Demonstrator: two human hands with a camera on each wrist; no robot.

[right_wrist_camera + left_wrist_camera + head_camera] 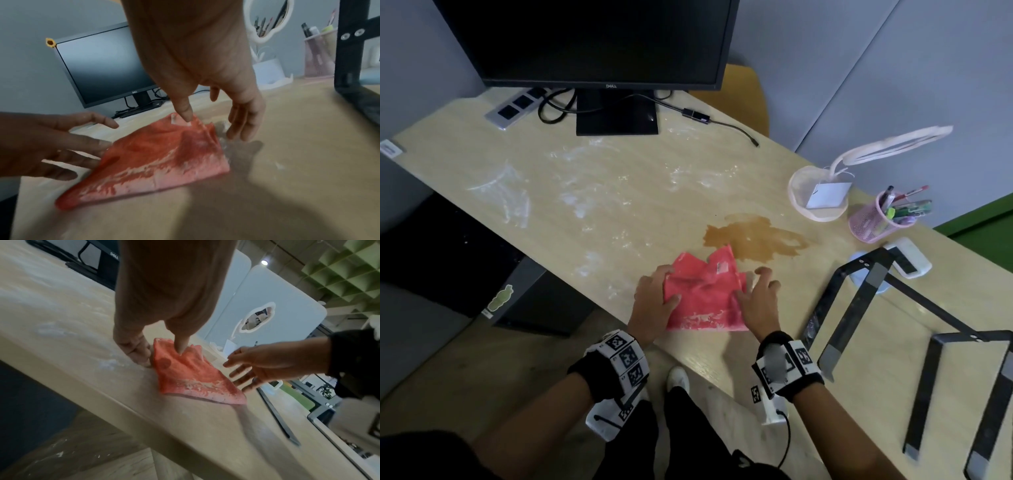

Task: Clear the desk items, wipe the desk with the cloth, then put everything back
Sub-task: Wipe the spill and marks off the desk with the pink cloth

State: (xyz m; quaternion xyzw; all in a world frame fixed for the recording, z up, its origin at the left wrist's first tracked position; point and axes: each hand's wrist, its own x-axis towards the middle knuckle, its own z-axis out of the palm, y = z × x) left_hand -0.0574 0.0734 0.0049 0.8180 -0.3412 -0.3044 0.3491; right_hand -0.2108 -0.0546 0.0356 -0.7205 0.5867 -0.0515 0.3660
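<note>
2 released hands: left hand [654, 303], right hand [758, 301], fingers spread, touching 1 cloth [703, 296]

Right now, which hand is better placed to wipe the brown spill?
Probably the right hand: it touches the cloth on the side nearest the brown spill. The left hand rests on the far side.

A crumpled red cloth [702, 294] streaked with white lies near the front edge of the pale wooden desk [619, 192], with the left hand [654, 301] resting on its left side and the right hand [758, 301] on its right side, each with a thumb on the fabric. A brown spill [753, 240] touches the cloth's far corner, and white smears [582, 202] spread to the left. A dark monitor [592, 41] and power strip [515, 106] stand at the back; a white mirror [822, 214], pink pen cup [869, 224] and black metal stand [876, 281] sit to the right.
</note>
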